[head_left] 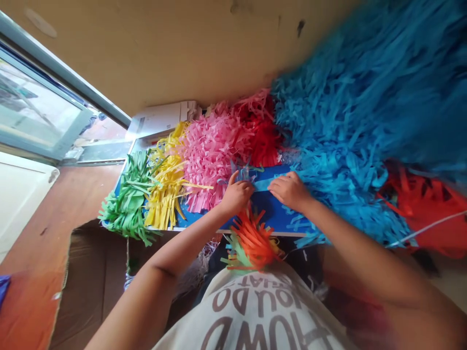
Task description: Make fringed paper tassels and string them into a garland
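Observation:
A short light-blue paper strip (261, 185) stretches between my two hands, low over the blue tabletop (272, 214). My left hand (238, 194) grips its left end, thumb raised and fingers curled. At the other end, my right hand (290, 190) pinches the strip with bent fingers. Orange fringed paper (253, 238) hangs over the table's front edge just below my left hand, with pale green strips under it. Pink fringed paper (219, 150) lies left of my hands, and a large heap of blue fringed paper (339, 170) lies to the right.
Yellow fringe (166, 189) and green fringe (131, 194) cover the table's left end. Red fringe (264, 141) lies behind my hands against the wall. A stack of white sheets (160, 119) sits at the back left. Orange-red paper (430, 214) is at far right; cardboard (91, 287) stands below left.

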The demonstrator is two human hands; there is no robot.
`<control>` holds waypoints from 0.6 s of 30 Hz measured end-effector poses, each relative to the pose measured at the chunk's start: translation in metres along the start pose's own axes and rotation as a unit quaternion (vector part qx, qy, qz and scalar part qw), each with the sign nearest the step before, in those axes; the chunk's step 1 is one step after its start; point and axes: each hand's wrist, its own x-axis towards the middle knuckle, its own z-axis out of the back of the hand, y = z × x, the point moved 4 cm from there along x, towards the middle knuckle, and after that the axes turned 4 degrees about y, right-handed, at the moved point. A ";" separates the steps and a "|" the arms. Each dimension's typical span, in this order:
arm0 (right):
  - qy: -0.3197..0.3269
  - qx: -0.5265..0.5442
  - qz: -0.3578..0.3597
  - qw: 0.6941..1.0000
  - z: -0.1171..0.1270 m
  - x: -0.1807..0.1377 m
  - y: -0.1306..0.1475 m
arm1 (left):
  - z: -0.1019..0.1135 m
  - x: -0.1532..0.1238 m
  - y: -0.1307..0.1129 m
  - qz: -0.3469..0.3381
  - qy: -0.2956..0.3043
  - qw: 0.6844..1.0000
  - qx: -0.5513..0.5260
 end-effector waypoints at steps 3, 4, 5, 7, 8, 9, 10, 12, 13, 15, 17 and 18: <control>-0.017 0.043 -0.021 0.999 -0.001 -0.016 -0.020 | -0.002 -0.009 0.002 0.010 -0.016 0.999 -0.034; -0.023 0.057 -0.039 0.997 -0.001 -0.020 -0.025 | -0.002 -0.011 0.004 0.026 -0.027 0.998 -0.045; -0.026 0.069 -0.053 0.996 -0.001 -0.023 -0.029 | -0.002 -0.012 0.005 0.039 -0.038 0.997 -0.059; -0.027 0.074 -0.062 0.995 0.002 -0.024 -0.031 | -0.003 -0.011 0.006 0.050 -0.052 0.994 -0.088; -0.029 0.063 -0.057 0.996 0.005 -0.024 -0.029 | -0.002 -0.010 0.006 0.047 -0.054 0.992 -0.100; -0.034 0.043 -0.047 0.997 0.008 -0.023 -0.025 | -0.002 -0.008 0.006 0.042 -0.054 0.992 -0.109; -0.041 0.022 -0.034 0.998 0.012 -0.022 -0.021 | -0.002 -0.008 0.006 0.038 -0.054 0.991 -0.114; -0.052 -0.008 -0.004 0.999 0.018 -0.021 -0.010 | -0.001 -0.007 0.006 0.028 -0.053 0.992 -0.113; -0.052 -0.013 0.010 0.999 0.020 -0.021 -0.006 | 0.000 -0.008 0.006 0.023 -0.051 0.992 -0.109; -0.043 -0.008 0.027 0.999 0.018 -0.021 -0.002 | -0.001 -0.010 0.006 0.013 -0.042 0.994 -0.097; -0.036 0.019 0.021 0.999 0.013 -0.023 -0.004 | -0.001 -0.013 0.007 0.011 -0.034 0.996 -0.087; -0.038 0.041 0.008 0.998 0.010 -0.024 -0.007 | -0.002 -0.014 0.008 0.015 -0.035 0.996 -0.086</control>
